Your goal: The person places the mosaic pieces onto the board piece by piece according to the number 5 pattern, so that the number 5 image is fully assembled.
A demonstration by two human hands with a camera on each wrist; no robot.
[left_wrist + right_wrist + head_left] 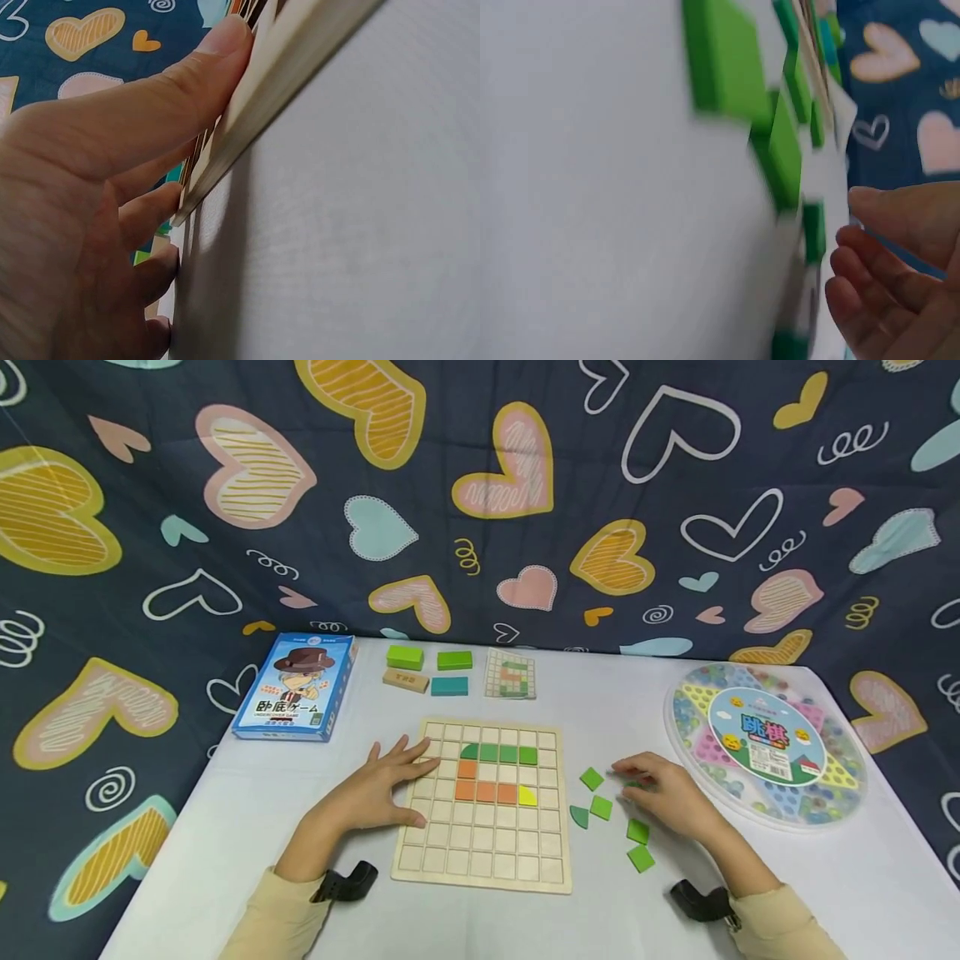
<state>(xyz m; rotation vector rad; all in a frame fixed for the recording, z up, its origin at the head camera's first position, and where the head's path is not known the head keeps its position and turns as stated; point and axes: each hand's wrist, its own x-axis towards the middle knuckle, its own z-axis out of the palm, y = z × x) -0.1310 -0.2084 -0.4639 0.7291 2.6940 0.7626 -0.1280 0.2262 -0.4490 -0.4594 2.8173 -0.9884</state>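
A wooden grid board lies flat mid-table. Green, orange and yellow pieces fill some of its squares, among them an orange tile and a yellow rounded piece. My left hand, fingers spread, rests on the board's left edge; the left wrist view shows the thumb on its rim. To the right of the board, my right hand hovers beside loose green tiles, fingers slightly bent, nothing visible between them. Near it lie a green square tile, another green tile and a dark green quarter-round piece.
A pattern card lies behind the board, beside several small blocks, including a teal block. At the back left is a blue game box. A round clear case of marbles sits at the right.
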